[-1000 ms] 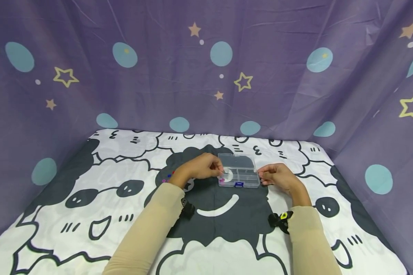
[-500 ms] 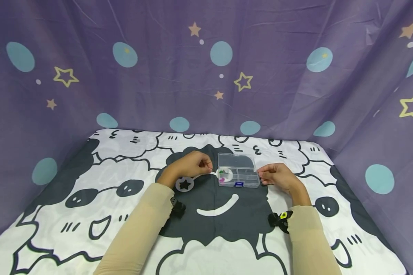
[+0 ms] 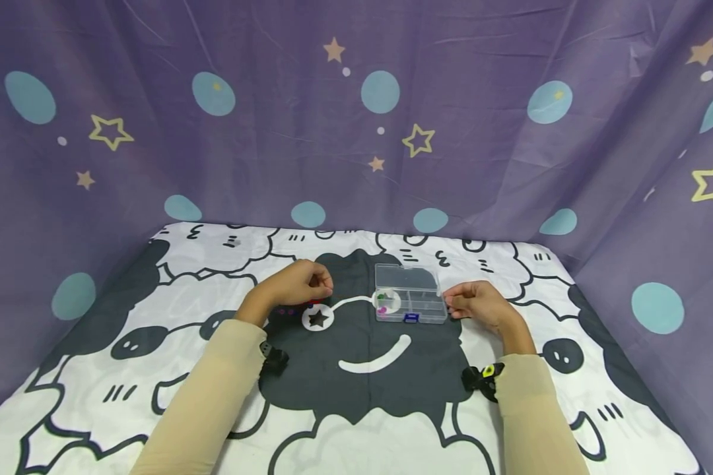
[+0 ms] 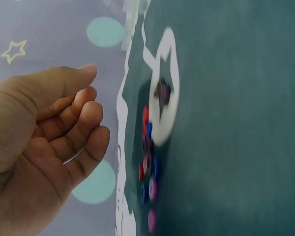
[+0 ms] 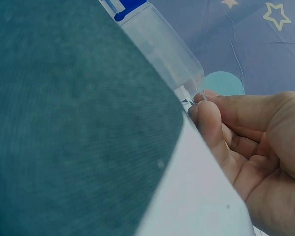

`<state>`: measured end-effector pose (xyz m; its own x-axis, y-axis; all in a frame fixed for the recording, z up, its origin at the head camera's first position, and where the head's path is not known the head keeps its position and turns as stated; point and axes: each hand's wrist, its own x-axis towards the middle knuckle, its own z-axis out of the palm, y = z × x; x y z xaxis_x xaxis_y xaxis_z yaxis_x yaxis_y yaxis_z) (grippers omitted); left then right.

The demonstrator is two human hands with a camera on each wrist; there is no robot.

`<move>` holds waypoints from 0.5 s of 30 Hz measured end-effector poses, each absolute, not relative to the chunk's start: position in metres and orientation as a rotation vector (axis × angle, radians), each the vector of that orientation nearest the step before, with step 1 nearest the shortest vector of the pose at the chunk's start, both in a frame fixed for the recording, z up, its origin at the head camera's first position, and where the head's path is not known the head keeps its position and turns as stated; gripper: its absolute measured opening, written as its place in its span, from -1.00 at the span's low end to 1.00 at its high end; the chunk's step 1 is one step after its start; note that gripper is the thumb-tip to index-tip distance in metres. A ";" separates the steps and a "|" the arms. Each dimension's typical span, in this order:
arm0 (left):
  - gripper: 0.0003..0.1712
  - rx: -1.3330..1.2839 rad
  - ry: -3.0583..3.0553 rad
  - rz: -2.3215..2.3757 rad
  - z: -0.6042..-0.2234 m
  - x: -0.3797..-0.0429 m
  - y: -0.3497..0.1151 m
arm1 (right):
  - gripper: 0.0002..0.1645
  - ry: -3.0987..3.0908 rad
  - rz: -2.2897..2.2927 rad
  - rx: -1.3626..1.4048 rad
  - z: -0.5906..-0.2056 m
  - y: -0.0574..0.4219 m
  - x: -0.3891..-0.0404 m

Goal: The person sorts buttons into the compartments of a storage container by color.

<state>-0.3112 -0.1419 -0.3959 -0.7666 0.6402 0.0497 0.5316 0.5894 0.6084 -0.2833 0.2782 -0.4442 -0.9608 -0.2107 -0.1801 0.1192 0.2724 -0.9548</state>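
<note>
A clear plastic compartment box [image 3: 426, 307] lies on the cloth with its lid [image 3: 406, 278] raised at the back and a blue latch [image 3: 411, 318] in front. Green pieces [image 3: 381, 297] and pink pieces [image 3: 383, 310] sit in its left compartment. At its right end my right hand [image 3: 481, 307] pinches the edge between thumb and finger. My left hand [image 3: 297, 284] hovers left of the box, fingers loosely curled around nothing. Below it lie several small button-like pieces [image 4: 146, 116] in red, blue, dark and pink, partly hidden by the hand in the head view.
A black-and-white cartoon sheet [image 3: 368, 389] covers the surface. One dark piece [image 4: 162, 92] lies over the white star print. Behind stands a purple curtain [image 3: 273, 165] with stars and dots.
My left hand has moved left, from above the box's left compartment to over the loose pieces. Green pieces now show in that compartment. My right hand stays at the box's right edge.
</note>
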 end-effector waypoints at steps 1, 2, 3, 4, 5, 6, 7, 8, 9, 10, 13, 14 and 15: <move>-0.95 0.977 2.651 0.919 -0.396 -0.311 -0.146 | -0.69 2.276 -1.742 -0.083 -0.444 0.278 -0.283; -0.94 0.974 2.659 0.913 -0.396 -0.311 -0.150 | -0.69 2.277 -1.742 -0.082 -0.444 0.278 -0.284; -0.94 0.971 2.663 0.909 -0.396 -0.311 -0.153 | -0.70 2.278 -1.741 -0.080 -0.444 0.279 -0.284; -0.94 0.967 2.664 0.907 -0.396 -0.311 -0.157 | -0.70 2.277 -1.742 -0.078 -0.444 0.279 -0.284; -0.94 0.965 2.664 0.904 -0.396 -0.310 -0.160 | -0.70 2.275 -1.742 -0.077 -0.444 0.279 -0.284; -0.94 0.959 2.663 0.903 -0.396 -0.310 -0.163 | -0.70 2.276 -1.740 -0.075 -0.444 0.279 -0.284; -0.94 0.955 2.662 0.898 -0.396 -0.309 -0.167 | -0.70 2.275 -1.740 -0.072 -0.444 0.279 -0.284; -0.94 0.955 2.662 0.893 -0.396 -0.309 -0.170 | -0.70 2.274 -1.738 -0.071 -0.444 0.279 -0.284; -0.95 0.954 2.661 0.886 -0.396 -0.308 -0.173 | -0.70 2.273 -1.738 -0.068 -0.444 0.279 -0.284; -0.96 0.947 2.664 0.874 -0.395 -0.308 -0.176 | -0.70 2.275 -1.734 -0.066 -0.444 0.279 -0.284; -0.96 0.929 2.680 0.828 -0.396 -0.308 -0.185 | -0.70 2.280 -1.728 -0.068 -0.443 0.279 -0.284; -0.96 0.921 2.683 0.813 -0.397 -0.308 -0.189 | -0.69 2.281 -1.726 -0.074 -0.443 0.279 -0.283; -0.96 0.911 2.687 0.797 -0.397 -0.308 -0.192 | -0.69 2.280 -1.727 -0.079 -0.444 0.278 -0.283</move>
<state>-0.3077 -0.1924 -0.3973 -0.7920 0.6105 -0.0105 0.5061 0.6660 0.5480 -0.2832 0.2783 -0.4435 -0.9595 -0.2099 -0.1880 0.1241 0.2843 -0.9507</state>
